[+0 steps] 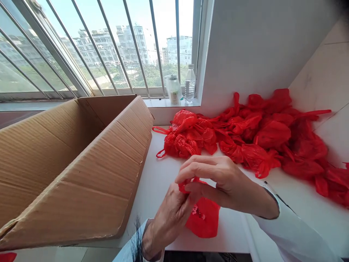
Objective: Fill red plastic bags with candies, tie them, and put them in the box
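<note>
Near the front of the white table, a red bag [208,220] with a small printed figure lies partly under my hands. My left hand [170,214] is closed at the upper part of this bag, its fingertips mostly hidden. From the right, my right hand [215,178] reaches over it, thumb and fingers pinching the gathered red top. The two hands meet there, close together. Whatever is inside the bag does not show.
To the left stands a large open cardboard box [106,171]. Many red plastic bags [272,134] are heaped along the wall. On the windowsill are a water bottle [190,85] and a clear plastic bag [173,89] with something in it. Behind them runs a barred window.
</note>
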The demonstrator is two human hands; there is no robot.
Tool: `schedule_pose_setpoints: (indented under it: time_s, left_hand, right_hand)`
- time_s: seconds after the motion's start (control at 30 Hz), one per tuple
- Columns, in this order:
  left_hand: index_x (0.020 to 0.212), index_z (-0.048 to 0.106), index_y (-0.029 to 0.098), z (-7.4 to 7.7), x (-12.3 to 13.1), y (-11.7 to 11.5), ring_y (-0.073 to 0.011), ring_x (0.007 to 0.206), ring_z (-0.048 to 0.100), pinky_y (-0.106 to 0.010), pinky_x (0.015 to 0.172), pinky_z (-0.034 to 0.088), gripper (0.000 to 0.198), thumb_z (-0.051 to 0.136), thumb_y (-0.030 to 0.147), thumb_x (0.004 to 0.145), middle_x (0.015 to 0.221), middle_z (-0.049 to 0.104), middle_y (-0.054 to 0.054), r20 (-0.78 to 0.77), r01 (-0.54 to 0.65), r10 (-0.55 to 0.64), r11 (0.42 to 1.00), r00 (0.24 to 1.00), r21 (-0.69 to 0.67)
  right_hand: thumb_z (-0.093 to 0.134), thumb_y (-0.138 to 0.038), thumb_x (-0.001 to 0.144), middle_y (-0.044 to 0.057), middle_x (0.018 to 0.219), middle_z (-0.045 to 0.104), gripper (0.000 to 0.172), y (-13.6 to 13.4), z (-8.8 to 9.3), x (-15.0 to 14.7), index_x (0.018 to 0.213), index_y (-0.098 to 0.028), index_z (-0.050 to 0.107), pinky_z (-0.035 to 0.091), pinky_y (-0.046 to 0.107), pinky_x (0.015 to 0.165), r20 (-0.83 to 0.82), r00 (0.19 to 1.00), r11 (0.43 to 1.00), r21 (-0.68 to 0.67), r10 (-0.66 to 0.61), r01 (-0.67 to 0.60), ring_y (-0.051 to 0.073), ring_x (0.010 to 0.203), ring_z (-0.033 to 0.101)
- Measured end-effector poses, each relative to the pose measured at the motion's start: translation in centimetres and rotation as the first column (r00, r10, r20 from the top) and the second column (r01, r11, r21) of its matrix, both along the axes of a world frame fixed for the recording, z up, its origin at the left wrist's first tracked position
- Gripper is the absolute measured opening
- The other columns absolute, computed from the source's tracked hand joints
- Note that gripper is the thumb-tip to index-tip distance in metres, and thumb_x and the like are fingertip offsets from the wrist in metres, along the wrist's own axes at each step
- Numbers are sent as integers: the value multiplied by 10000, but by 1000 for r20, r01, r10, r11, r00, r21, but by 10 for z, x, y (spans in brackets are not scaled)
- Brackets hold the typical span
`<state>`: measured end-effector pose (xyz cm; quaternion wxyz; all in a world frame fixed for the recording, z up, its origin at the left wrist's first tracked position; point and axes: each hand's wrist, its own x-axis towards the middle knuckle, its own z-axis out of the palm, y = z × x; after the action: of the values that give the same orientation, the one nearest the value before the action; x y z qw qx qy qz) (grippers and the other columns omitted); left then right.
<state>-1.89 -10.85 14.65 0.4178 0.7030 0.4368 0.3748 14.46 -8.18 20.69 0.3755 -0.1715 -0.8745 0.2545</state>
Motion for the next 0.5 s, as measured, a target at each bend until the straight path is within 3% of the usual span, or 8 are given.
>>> schedule_pose_setpoints:
  time_s: [0.13,0.23,0.3,0.4,0.43,0.5]
  left_hand:
    - [633,484,172,-6,-5,3,-86,545,248,-209,467,234,501,423,594,896,594,296,49,173,-7,57,960,983,-279]
    - [697,524,163,-9,-6,5,-64,520,258,-178,447,229,509,552,661,799,589,318,63,328,3,164,891,930,-455]
    - [825,567,175,-10,-5,6,-52,490,300,-155,441,253,457,610,627,782,575,381,73,406,32,239,829,882,-558]
    - [1077,564,213,-6,-5,8,-67,459,409,-161,469,350,382,549,534,872,554,491,62,549,198,249,752,798,-629]
    - [1098,568,208,-5,-7,9,-76,480,456,-170,497,388,358,531,499,893,564,524,48,593,257,224,744,774,-617]
    - [1028,610,180,-2,-10,10,-91,583,539,-184,581,443,284,551,426,898,654,596,6,627,322,162,745,762,-584]
  right_hand:
    - [501,-210,952,53,1166,658,234,18,-13,12,1156,-208,616,487,275,929,-9,995,989,-113,-98,96,137,1088,599]
    - [541,-303,933,41,988,711,215,28,-33,21,1071,-194,664,540,238,757,96,990,936,-330,-99,125,131,868,671]
    - [583,-344,904,17,806,712,206,27,-42,23,942,-172,687,540,212,654,69,989,881,-449,-130,147,117,707,669]
    - [621,-301,881,2,759,699,141,12,-42,20,855,-178,684,517,190,627,-53,940,874,-389,-337,291,103,675,649]
    - [628,-273,877,-4,766,699,107,4,-38,19,847,-187,684,504,180,623,-71,930,890,-325,-360,320,95,673,639]
    - [609,-221,890,-16,772,697,84,-10,-30,20,849,-202,680,482,168,630,-2,962,939,-219,-272,265,80,679,624]
